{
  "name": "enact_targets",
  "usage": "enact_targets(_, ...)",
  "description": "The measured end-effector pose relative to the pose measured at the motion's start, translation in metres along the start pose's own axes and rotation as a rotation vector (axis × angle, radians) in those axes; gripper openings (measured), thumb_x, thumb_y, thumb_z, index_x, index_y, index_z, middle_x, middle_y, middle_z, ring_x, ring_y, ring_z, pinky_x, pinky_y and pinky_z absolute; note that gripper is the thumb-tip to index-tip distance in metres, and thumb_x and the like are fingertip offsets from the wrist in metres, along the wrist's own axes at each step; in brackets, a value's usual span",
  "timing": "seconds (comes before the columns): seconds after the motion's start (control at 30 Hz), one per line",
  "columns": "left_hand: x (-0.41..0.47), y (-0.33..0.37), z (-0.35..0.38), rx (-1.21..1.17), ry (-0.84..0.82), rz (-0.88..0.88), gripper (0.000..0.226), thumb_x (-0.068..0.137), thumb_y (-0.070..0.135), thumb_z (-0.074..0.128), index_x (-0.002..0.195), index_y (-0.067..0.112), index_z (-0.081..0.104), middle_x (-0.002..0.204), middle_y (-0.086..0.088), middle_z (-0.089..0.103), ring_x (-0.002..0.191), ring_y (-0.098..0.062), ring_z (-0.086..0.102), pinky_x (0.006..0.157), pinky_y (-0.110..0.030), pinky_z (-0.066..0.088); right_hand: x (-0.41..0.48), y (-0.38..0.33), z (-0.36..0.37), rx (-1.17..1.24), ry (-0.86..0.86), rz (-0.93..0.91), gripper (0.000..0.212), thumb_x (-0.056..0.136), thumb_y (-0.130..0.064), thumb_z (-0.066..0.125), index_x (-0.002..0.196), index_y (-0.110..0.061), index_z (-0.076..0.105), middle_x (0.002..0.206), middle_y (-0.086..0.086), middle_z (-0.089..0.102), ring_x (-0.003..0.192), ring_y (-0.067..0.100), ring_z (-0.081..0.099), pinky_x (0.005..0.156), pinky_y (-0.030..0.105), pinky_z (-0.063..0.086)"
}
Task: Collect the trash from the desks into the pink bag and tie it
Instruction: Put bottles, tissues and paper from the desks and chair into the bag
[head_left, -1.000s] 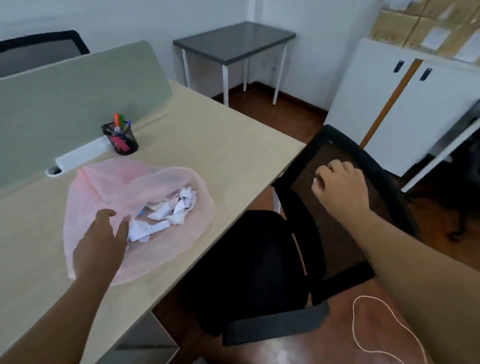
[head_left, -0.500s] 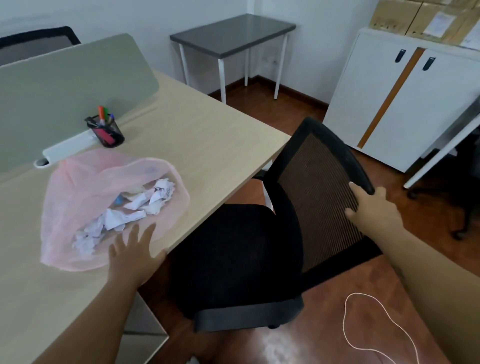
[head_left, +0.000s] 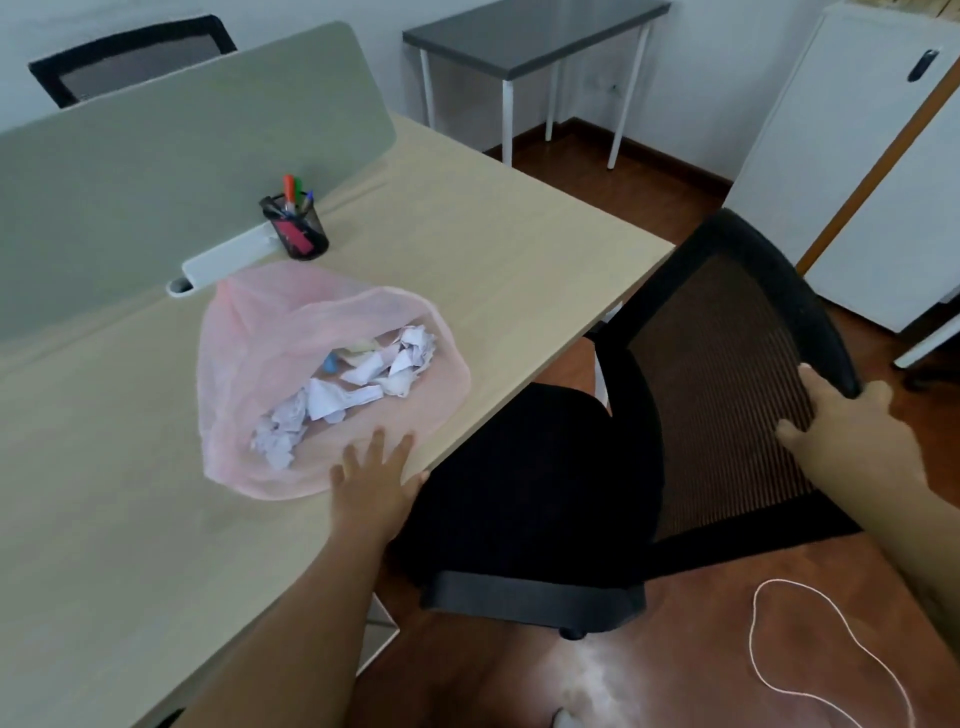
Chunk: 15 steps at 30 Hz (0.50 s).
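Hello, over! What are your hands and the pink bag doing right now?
Left hand flat on desk edge, beside pink bag. Right hand gripping chair back. Bag open, untied, crumpled paper inside. Chair tucked close to desk.

The pink bag (head_left: 291, 332) is thin, see-through plastic with crumpled white paper (head_left: 343, 395) inside. The desk (head_left: 467, 249) looks like smooth, pale wood. The chair back (head_left: 727, 374) is black mesh, and the floor (head_left: 675, 665) is shiny brown wood.

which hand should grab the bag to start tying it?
Left. The left hand lies open on the desk edge, touching the pink bag. The right hand is gripping the chair backrest, away from the bag.
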<state>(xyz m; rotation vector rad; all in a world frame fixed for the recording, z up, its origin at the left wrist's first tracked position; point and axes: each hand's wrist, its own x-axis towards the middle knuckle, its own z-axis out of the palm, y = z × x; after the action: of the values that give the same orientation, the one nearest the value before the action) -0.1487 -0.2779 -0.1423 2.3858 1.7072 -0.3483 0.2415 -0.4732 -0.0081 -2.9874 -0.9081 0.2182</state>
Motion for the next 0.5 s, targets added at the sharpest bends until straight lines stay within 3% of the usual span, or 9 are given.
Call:
enact_targets(0.3,0.005,-0.008,-0.004,0.037,0.021,0.086,0.063,0.097,0.062,0.026,0.153,0.042,0.006,0.164,-0.001,0.005,0.141,-0.042,0.019,0.109,-0.054,0.027,-0.058,-0.07,0.013,0.153,0.024,0.096,0.064,0.092,-0.04,0.054,0.15,-0.029,0.028,0.133,0.022,0.031,0.096,0.053,0.052,0.082,0.048,0.048)
enact_targets(0.5,0.006,-0.023,-0.003,0.089,0.057,0.175,0.06,0.097,0.062,0.018,0.153,0.042,0.004,0.163,0.0,0.006,0.138,-0.039,0.024,0.102,-0.052,0.031,-0.101,-0.121,0.026,0.298,0.034,0.151,0.06,0.096,-0.034,0.049,0.151,-0.028,0.026,0.141,0.018,0.027,0.102,0.05,0.05,0.077,0.041,0.045)
